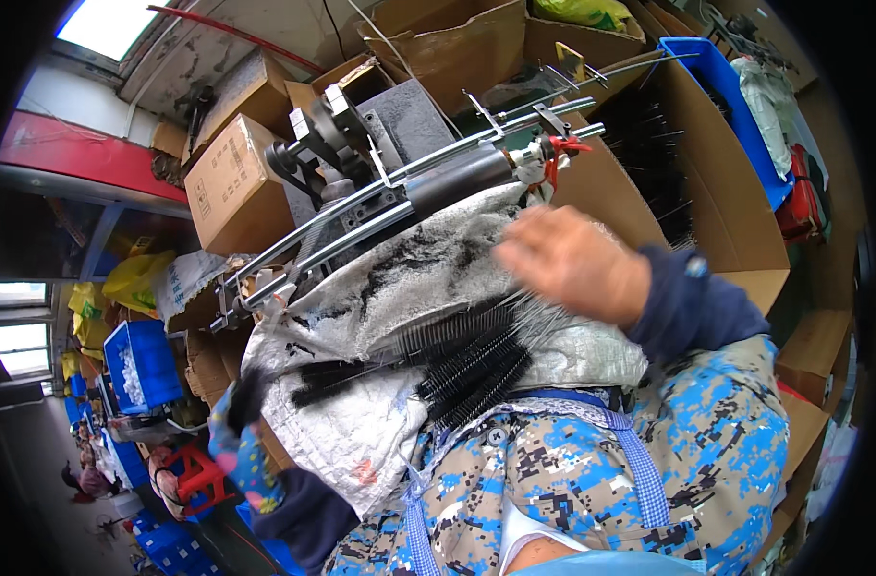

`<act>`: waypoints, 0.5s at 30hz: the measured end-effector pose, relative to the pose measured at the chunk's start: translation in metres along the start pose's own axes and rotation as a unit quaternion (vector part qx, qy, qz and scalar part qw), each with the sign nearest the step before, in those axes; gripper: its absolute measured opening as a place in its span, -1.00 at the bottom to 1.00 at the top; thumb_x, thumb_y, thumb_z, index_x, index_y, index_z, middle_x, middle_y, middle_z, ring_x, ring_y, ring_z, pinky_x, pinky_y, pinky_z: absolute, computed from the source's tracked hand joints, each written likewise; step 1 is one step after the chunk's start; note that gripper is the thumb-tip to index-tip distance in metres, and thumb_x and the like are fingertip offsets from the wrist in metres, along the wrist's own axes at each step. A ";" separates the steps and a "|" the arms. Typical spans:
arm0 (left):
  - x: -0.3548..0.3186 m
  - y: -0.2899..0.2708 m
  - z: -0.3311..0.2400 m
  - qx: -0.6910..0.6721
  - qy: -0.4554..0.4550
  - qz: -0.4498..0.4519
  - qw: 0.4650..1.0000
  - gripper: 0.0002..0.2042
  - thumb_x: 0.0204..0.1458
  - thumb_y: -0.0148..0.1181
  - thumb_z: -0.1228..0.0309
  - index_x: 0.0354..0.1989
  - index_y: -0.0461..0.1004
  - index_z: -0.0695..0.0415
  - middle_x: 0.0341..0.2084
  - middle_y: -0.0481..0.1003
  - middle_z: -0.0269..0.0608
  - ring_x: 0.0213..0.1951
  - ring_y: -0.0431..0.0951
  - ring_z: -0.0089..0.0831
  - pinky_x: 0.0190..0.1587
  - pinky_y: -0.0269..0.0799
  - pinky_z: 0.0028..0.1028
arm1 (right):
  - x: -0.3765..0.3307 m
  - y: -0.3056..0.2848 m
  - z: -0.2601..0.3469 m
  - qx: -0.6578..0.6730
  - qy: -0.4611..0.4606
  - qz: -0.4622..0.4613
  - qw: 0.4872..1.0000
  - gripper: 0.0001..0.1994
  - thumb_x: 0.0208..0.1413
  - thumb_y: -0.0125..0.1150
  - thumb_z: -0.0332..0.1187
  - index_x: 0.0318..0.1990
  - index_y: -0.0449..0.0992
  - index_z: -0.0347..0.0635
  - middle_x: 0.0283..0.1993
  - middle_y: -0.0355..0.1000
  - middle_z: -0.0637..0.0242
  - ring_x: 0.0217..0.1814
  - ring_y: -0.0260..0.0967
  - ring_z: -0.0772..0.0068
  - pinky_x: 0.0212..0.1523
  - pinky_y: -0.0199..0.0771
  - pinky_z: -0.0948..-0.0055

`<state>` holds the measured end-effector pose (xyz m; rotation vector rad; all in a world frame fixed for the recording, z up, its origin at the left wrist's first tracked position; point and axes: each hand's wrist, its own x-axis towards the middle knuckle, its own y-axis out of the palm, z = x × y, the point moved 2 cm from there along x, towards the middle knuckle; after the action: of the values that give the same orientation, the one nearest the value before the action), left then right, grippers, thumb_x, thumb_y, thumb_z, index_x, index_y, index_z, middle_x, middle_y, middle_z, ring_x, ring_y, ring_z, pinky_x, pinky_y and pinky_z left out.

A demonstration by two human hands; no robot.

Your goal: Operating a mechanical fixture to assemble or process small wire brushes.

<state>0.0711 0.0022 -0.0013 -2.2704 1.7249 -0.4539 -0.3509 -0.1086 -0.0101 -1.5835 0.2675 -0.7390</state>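
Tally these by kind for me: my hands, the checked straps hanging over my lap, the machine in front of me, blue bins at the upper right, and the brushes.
Hands: 2, left hand and right hand
Blue-checked straps: 2
Machine with metal rails: 1
Blue bin: 1
Total: 6, leaving out the black-bristled brushes, which overlap too much to count.

White woven sack (337, 451), smudged dark; black wire-stemmed brushes (476, 374) lying bunched on it.
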 end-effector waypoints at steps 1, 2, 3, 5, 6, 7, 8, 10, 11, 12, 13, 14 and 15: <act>0.017 0.034 -0.009 -0.036 0.019 0.053 0.998 -0.52 -0.26 -0.03 0.67 -0.02 0.34 0.28 -0.10 0.43 -0.09 -0.12 0.47 -0.30 -0.11 0.37 -0.45 | 0.012 -0.002 0.025 0.019 -0.018 -0.114 0.993 -0.58 -0.19 0.13 -0.38 -0.08 0.38 -0.31 -0.11 0.36 0.11 -0.11 0.33 0.19 -0.12 0.36 0.28; 0.027 0.062 -0.009 0.004 0.061 0.105 0.993 -0.53 -0.25 0.03 0.65 -0.02 0.35 0.27 -0.11 0.43 -0.10 -0.12 0.46 -0.28 -0.07 0.35 -0.41 | 0.025 -0.004 0.047 0.019 -0.030 -0.163 0.986 -0.56 -0.16 0.11 -0.36 -0.04 0.35 -0.32 -0.09 0.35 0.08 -0.11 0.33 0.17 -0.12 0.36 0.28; 0.031 0.087 -0.007 0.049 0.100 0.150 0.982 -0.54 -0.23 0.08 0.63 -0.03 0.36 0.25 -0.12 0.44 -0.11 -0.11 0.46 -0.27 -0.04 0.34 -0.38 | 0.040 -0.003 0.066 0.024 -0.046 -0.213 0.976 -0.53 -0.14 0.08 -0.35 0.00 0.33 -0.33 -0.07 0.34 0.05 -0.10 0.33 0.16 -0.13 0.37 0.29; 0.013 0.142 -0.011 -0.046 -0.017 0.196 0.979 -0.54 -0.23 0.19 0.60 -0.03 0.37 0.22 -0.16 0.45 -0.13 -0.10 0.45 -0.27 -0.02 0.33 -0.36 | 0.063 0.022 0.094 0.103 -0.010 -0.200 0.974 -0.51 -0.09 0.05 -0.34 0.05 0.29 -0.37 -0.20 0.36 0.06 -0.20 0.36 0.19 -0.23 0.40 0.30; 0.008 0.159 -0.012 0.026 0.071 0.202 0.976 -0.53 -0.24 0.21 0.61 -0.03 0.37 0.21 -0.16 0.45 -0.12 -0.10 0.45 -0.28 -0.02 0.33 -0.37 | 0.061 0.024 0.091 0.120 -0.014 -0.072 0.990 -0.61 -0.08 0.04 -0.39 -0.06 0.34 -0.40 -0.40 0.34 0.18 -0.38 0.38 0.29 -0.42 0.44 0.35; 0.004 0.166 -0.015 0.102 0.157 0.194 0.963 -0.51 -0.25 0.23 0.62 -0.03 0.37 0.21 -0.15 0.45 -0.10 -0.11 0.45 -0.29 -0.02 0.33 -0.39 | 0.059 0.028 0.081 0.120 -0.018 -0.074 0.990 -0.61 -0.08 0.04 -0.39 -0.06 0.34 -0.40 -0.40 0.34 0.18 -0.38 0.38 0.29 -0.42 0.44 0.35; -0.003 0.157 -0.010 0.021 0.088 0.173 0.981 -0.51 -0.25 0.25 0.60 -0.03 0.36 0.21 -0.15 0.44 -0.06 -0.12 0.47 -0.25 -0.03 0.33 -0.41 | 0.061 0.038 0.065 0.107 -0.031 -0.051 0.992 -0.70 -0.09 0.03 -0.42 -0.16 0.36 -0.37 -0.48 0.31 0.24 -0.46 0.37 0.33 -0.50 0.42 0.38; -0.003 0.116 0.028 0.160 0.023 0.122 0.979 -0.49 -0.25 0.30 0.52 0.00 0.35 0.17 -0.12 0.42 -0.05 -0.08 0.43 -0.14 0.00 0.31 -0.33 | 0.066 0.047 0.020 0.013 0.002 -0.051 0.999 -0.84 -0.13 0.04 -0.46 -0.34 0.36 -0.31 -0.56 0.28 0.27 -0.55 0.36 0.34 -0.60 0.41 0.42; 0.001 0.093 0.053 0.341 0.092 0.113 0.929 -0.47 -0.25 0.31 0.47 0.01 0.35 0.13 -0.11 0.41 -0.05 -0.05 0.40 -0.11 0.02 0.29 -0.28 | 0.072 0.048 -0.009 -0.068 0.042 -0.078 0.994 -0.90 -0.15 0.04 -0.47 -0.42 0.34 -0.27 -0.56 0.29 0.26 -0.56 0.37 0.32 -0.62 0.40 0.44; -0.003 0.082 0.076 0.492 0.009 0.110 0.864 -0.46 -0.27 0.33 0.42 0.01 0.35 0.07 -0.10 0.40 -0.05 -0.03 0.37 -0.10 0.04 0.26 -0.25 | 0.080 0.042 -0.034 -0.081 0.099 -0.064 0.990 -0.92 -0.15 0.04 -0.48 -0.44 0.35 -0.24 -0.53 0.32 0.22 -0.52 0.40 0.25 -0.59 0.42 0.42; -0.008 0.069 0.097 0.630 -0.076 0.101 0.767 -0.44 -0.28 0.34 0.37 0.01 0.35 0.02 -0.09 0.39 -0.05 -0.01 0.35 -0.09 0.06 0.24 -0.21 | 0.092 0.051 -0.058 -0.090 0.122 -0.094 0.984 -0.96 -0.14 0.04 -0.49 -0.47 0.35 -0.21 -0.48 0.34 0.20 -0.47 0.42 0.22 -0.55 0.43 0.36; -0.010 0.057 0.125 0.586 -0.126 0.135 0.789 -0.44 -0.30 0.33 0.34 0.00 0.35 -0.02 -0.09 0.38 -0.04 0.00 0.33 -0.07 0.07 0.22 -0.20 | 0.109 0.057 -0.072 -0.123 0.142 -0.096 0.977 -0.97 -0.13 0.03 -0.47 -0.48 0.39 -0.20 -0.44 0.37 0.19 -0.39 0.44 0.23 -0.47 0.44 0.30; -0.011 0.046 0.154 0.538 -0.176 0.167 0.807 -0.44 -0.32 0.33 0.31 -0.01 0.35 -0.05 -0.09 0.38 -0.03 0.00 0.32 -0.05 0.08 0.21 -0.20 | 0.125 0.071 -0.088 -0.103 0.147 -0.070 0.981 -0.92 -0.10 0.02 -0.45 -0.44 0.45 -0.19 -0.37 0.40 0.17 -0.29 0.44 0.21 -0.36 0.42 0.30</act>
<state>0.0884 0.0023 -0.1619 -1.1111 1.1402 -0.6506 -0.2901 -0.2630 -0.0413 -1.6983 0.4629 -1.0863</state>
